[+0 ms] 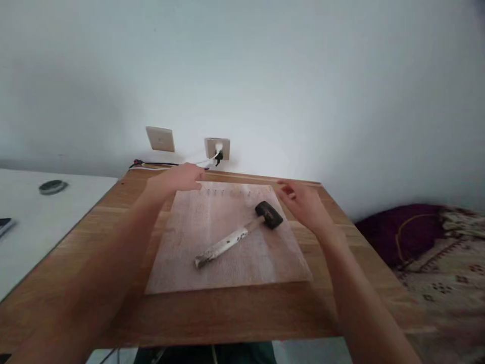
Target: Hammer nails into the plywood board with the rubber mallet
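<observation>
A pale wooden board lies flat on the brown wooden table. Across it rests a hammer, its dark head to the right and its white, worn handle toward the lower left. Several small nails stand in a row near the board's far edge. My left hand is at the far left corner of the board, fingers stretched out and holding nothing. By the far right corner is my right hand, its fingers loosely bent and apart with nothing in them. Whether either hand touches the board, I cannot tell.
Behind the wooden table rises a white wall with a socket and plugged-in cords. A white surface on the left bears a round dark object. To the right lie a purple cloth and a patterned cloth.
</observation>
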The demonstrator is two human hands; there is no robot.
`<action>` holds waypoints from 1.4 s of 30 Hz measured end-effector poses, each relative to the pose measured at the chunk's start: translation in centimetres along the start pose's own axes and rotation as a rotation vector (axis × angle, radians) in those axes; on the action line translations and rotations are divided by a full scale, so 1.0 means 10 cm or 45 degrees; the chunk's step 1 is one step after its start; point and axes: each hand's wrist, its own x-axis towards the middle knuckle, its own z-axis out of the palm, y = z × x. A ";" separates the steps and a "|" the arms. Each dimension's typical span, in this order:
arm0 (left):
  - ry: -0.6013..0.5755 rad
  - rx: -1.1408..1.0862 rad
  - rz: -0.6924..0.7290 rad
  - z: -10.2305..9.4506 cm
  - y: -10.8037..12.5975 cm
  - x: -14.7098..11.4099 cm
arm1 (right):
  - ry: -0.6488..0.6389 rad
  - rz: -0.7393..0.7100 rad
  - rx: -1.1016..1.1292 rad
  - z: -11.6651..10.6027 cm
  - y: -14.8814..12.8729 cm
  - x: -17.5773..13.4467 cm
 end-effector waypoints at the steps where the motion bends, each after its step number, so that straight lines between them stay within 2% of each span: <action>1: -0.001 -0.021 0.031 0.01 0.01 0.07 | -0.039 -0.013 -0.031 0.04 -0.01 0.16; 5: -0.019 -0.054 0.133 0.02 0.01 0.26 | -0.197 -0.040 -0.157 0.18 -0.06 0.68; 9: -0.043 0.037 0.134 0.00 -0.05 0.26 | -0.351 -0.047 -0.293 0.27 -0.07 0.86; 15: -0.004 0.104 0.077 0.03 -0.14 0.17 | -0.443 -0.177 -0.342 0.30 0.11 0.90; 24: -0.016 0.127 0.126 0.27 -0.18 0.20 | -0.505 -0.251 -0.228 0.40 0.30 0.84; 36: -0.081 0.127 0.099 0.34 -0.11 0.24 | -0.575 -0.230 -0.323 0.63 0.25 0.79; 42: -0.102 0.119 0.101 0.37 -0.13 0.26 | -0.598 -0.234 -0.377 0.67 0.24 0.79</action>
